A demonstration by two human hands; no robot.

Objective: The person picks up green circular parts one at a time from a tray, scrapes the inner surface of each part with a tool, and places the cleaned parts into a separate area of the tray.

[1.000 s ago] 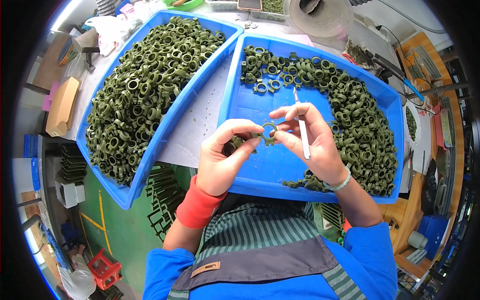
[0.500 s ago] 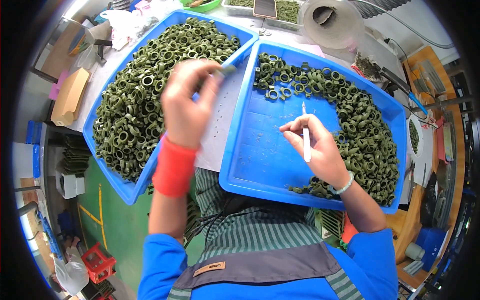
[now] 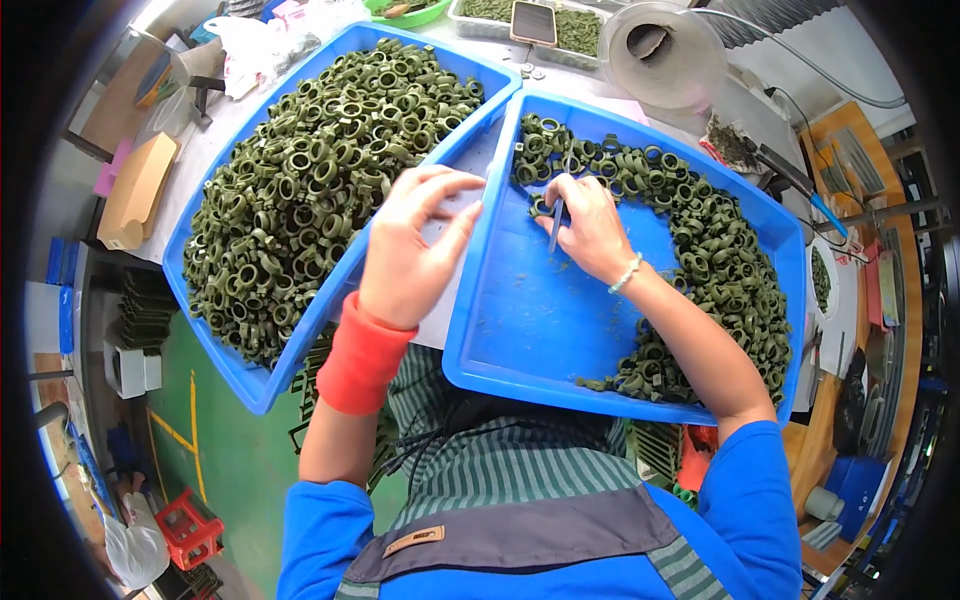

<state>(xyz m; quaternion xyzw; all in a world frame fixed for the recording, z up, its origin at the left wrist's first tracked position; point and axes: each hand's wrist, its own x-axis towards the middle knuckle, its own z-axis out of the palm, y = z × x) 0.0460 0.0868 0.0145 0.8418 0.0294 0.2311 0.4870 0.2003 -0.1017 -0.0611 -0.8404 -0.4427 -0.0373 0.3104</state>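
Note:
My left hand (image 3: 415,240), with a red band on its wrist, hovers between two blue trays. Its thumb and fingers are apart and nothing shows between them. Over the far left part of the right-hand tray (image 3: 520,350), my right hand (image 3: 595,232) is closed round a slim, pen-shaped tool with a pale handle (image 3: 556,228). A dark green ring (image 3: 540,206) lies at those fingertips; whether they grip it or only touch it, I cannot tell. More green rings (image 3: 735,270) line that tray's far and right sides. The left-hand tray (image 3: 262,385) bears a high heap of similar rings (image 3: 290,200).
Along the back stand a clear tub of small green parts (image 3: 578,32), a phone (image 3: 533,22) and a wide grey cylinder (image 3: 660,45). A cardboard box (image 3: 142,195) is at the left. A red stool (image 3: 188,530) stands on the green floor.
My left hand has come down and slightly right from over the heap, and the small green piece at its fingers is gone. My right hand has moved up and left with the tool.

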